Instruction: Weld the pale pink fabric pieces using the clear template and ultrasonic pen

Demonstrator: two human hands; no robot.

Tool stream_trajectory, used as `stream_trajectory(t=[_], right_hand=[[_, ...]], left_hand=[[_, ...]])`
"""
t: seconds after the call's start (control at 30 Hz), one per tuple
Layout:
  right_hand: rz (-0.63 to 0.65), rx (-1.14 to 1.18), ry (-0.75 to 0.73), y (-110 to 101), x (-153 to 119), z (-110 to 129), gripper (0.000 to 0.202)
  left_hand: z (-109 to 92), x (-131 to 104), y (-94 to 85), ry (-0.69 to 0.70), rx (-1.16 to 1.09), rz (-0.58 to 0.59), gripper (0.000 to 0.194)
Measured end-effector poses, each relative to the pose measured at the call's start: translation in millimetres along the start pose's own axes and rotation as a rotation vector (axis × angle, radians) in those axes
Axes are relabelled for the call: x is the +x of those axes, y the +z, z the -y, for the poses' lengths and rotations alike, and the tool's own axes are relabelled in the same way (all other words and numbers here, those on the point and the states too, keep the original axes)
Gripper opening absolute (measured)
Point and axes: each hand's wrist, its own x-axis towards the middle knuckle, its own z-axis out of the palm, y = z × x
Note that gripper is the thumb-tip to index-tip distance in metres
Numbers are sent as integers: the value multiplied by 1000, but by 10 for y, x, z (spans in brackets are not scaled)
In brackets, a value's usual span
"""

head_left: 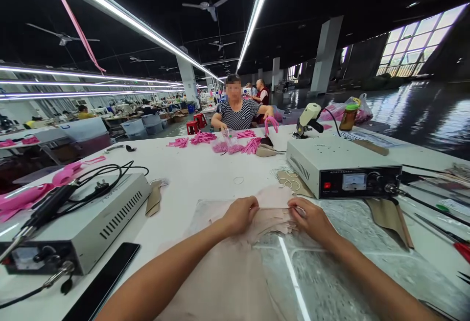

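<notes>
Pale pink sheer fabric [227, 277] hangs over the front of the table and runs up between my hands. My left hand [240, 214] pinches the fabric's folded edge at its left end. Around the right end of that edge, the fingers of my right hand [310, 218] are closed. A straight fold stretches between the two hands, with ruffled layers below it. Under the fabric and my right forearm lies a grey marbled board [352, 252] with a glossy surface.
A metal control box [341, 164] stands right, another [91, 218] left beside a black phone [105, 282]. Scissors [446, 235] lie far right. Across the table [191, 174], a person in a striped top [240, 115] handles pink strips [270, 124]. A green-lidded bottle [348, 116] stands back right.
</notes>
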Motion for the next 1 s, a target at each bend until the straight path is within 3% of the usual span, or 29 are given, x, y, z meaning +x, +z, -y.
stream_trajectory(t=[0.2, 0.33, 0.47, 0.6, 0.73, 0.9, 1.0], right_hand=[[-45, 35, 153, -492, -202, 292, 29], [160, 291, 348, -871, -574, 410, 35], [315, 545, 607, -900, -942, 338, 31], [316, 596, 721, -740, -1131, 205, 27], [281, 610, 730, -664, -1150, 123, 25], [266, 608, 706, -652, -1127, 94, 23], [271, 636, 704, -691, -1149, 98, 29]], left_hand=[[-277, -130, -293, 94, -170, -18, 21], [-526, -263, -408, 84, -384, 225, 20], [-597, -276, -169, 46, -279, 435, 19], [-592, -232, 149, 82, 67, 482, 20], [-728, -219, 265, 131, 305, 474, 22], [-1048, -262, 430, 463, 257, 362, 21], [-1149, -253, 583, 467, 110, 354, 27]])
